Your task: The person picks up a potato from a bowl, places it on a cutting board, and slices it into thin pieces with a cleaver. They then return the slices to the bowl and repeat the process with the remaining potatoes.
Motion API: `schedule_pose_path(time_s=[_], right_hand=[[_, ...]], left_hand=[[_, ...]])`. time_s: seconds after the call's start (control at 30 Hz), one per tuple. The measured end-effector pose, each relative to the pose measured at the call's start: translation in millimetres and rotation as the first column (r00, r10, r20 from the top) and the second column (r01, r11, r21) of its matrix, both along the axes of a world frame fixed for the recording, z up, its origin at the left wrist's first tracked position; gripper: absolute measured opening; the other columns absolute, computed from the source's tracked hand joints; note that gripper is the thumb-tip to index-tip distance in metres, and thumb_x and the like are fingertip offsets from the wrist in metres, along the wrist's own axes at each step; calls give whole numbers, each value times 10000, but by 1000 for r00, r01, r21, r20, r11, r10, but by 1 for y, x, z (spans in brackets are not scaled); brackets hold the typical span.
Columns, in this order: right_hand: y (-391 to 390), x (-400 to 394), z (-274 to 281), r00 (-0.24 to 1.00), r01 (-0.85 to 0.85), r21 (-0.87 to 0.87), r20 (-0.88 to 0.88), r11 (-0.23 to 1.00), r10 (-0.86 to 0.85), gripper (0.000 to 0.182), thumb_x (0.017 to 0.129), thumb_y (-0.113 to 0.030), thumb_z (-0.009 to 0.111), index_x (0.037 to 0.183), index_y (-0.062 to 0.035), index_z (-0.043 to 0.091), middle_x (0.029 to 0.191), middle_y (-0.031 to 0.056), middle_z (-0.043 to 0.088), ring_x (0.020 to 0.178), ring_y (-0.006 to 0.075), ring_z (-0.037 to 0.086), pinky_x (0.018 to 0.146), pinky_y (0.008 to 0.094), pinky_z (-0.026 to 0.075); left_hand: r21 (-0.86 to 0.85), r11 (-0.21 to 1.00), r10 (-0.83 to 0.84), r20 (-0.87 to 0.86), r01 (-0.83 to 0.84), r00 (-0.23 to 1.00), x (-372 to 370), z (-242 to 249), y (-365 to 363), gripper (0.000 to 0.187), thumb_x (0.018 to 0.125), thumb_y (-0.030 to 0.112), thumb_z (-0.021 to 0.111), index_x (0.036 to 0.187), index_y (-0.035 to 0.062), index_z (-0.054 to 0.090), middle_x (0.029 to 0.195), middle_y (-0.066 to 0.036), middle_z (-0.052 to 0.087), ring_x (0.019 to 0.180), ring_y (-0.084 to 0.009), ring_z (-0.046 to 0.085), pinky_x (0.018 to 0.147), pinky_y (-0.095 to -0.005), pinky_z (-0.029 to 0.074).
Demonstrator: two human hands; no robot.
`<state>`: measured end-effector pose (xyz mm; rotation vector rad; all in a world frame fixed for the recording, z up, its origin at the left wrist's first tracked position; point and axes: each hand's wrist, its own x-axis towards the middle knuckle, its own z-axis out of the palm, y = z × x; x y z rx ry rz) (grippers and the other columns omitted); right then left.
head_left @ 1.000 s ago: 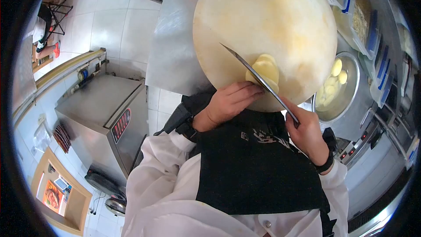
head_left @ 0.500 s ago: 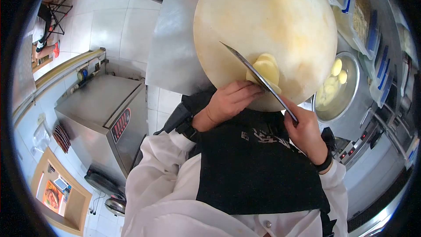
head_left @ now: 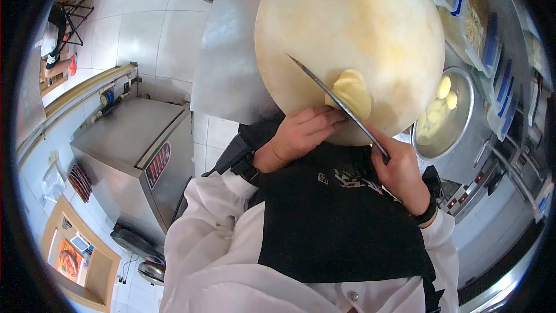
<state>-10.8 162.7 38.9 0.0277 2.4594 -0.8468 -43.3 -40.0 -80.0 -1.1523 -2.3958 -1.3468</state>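
My right hand (head_left: 399, 168) is wrapped round the handle of a kitchen knife (head_left: 315, 81), whose long blade points up and left across the board. My left hand (head_left: 307, 136) has its fingers bent together against the blade's left side, gripping a peeled potato that they mostly hide. On the blade's other side, pale yellow potato slices (head_left: 354, 90) lie overlapped. All of this is at the near edge of a round, cream-coloured cutting board (head_left: 341, 17).
Right of the board stands a metal bowl (head_left: 470, 113) with peeled potatoes (head_left: 443, 88) in liquid. Clear plastic containers (head_left: 475, 29) line the far right. A steel cabinet (head_left: 130, 133) is at left; a person's leg (head_left: 58, 66) shows at upper left.
The knife and my right hand have shifted slightly left. The slices beside the blade look rearranged, with a smoother top one. My left hand has barely moved.
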Motion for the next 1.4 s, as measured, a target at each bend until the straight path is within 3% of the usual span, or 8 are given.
schedule_pose_path(time_s=[0.13, 0.23, 0.47, 0.77, 0.83, 1.1, 1.17, 1.4], right_hand=[[6, 4, 22, 998, -9, -1, 62, 1000, 9, 542, 709, -7, 592, 1233, -134, 533, 767, 190, 620, 650, 349, 611, 607, 413, 502], [5, 4, 30, 995, -55, 18, 85, 998, 54, 554, 710, -8, 592, 1244, -136, 522, 757, 186, 620, 648, 350, 611, 602, 415, 500], [-4, -1, -2, 999, -42, 24, -8, 999, 43, 569, 712, -20, 599, 1260, -138, 504, 764, 193, 621, 671, 351, 621, 592, 415, 499], [4, 7, 29, 996, -75, 31, 56, 997, 74, 602, 661, 3, 617, 1243, -125, 527, 737, 175, 615, 645, 330, 614, 605, 389, 510], [4, 6, 29, 995, -76, 35, 74, 996, 73, 599, 664, 1, 616, 1243, -123, 527, 743, 182, 615, 647, 332, 613, 603, 394, 508], [-7, -7, 2, 997, -68, 47, 37, 997, 67, 545, 706, -3, 589, 1236, -117, 531, 763, 203, 617, 665, 347, 615, 613, 410, 504], [-5, -4, 3, 997, 17, -1, 79, 1000, -17, 529, 721, -2, 577, 1234, -126, 536, 745, 198, 613, 655, 344, 613, 615, 402, 506], [5, 8, 27, 998, -45, -13, 53, 999, 45, 587, 685, -3, 610, 1249, -146, 529, 726, 162, 612, 640, 327, 610, 596, 394, 503]], left_hand=[[40, 999, 31, -67, -28, 997, -2, 1, -2, 308, 661, 49, 620, 964, 81, 669, 1054, -1, 605, 955, -148, 582, 774, -264, 496], [45, 998, 47, 24, -48, 999, 2, -2, -2, 311, 656, 45, 620, 960, 83, 671, 1056, -6, 605, 945, -144, 583, 767, -259, 496], [21, 1000, 6, -10, -6, 1000, -2, -2, -1, 305, 664, 42, 614, 962, 75, 667, 1035, -22, 612, 944, -155, 594, 763, -273, 507], [67, 997, 39, 62, -43, 997, 5, -9, -1, 295, 662, 44, 619, 951, 71, 671, 1030, -22, 614, 968, -173, 597, 773, -275, 517], [80, 996, 34, -63, -29, 997, 0, -6, -2, 283, 658, 45, 622, 934, 76, 675, 1031, -18, 613, 972, -172, 595, 766, -273, 519], [28, 999, 21, -25, -21, 999, -1, -5, -2, 287, 654, 61, 624, 935, 95, 671, 1027, -1, 612, 947, -140, 592, 756, -259, 504], [16, 1000, 20, -36, -19, 999, -1, -5, -2, 291, 654, 63, 624, 940, 97, 670, 1027, 2, 613, 933, -135, 592, 753, -256, 501], [56, 998, 21, -60, -18, 998, -1, -7, -4, 287, 664, 57, 626, 945, 95, 672, 1024, 5, 612, 928, -133, 592, 756, -258, 503]])
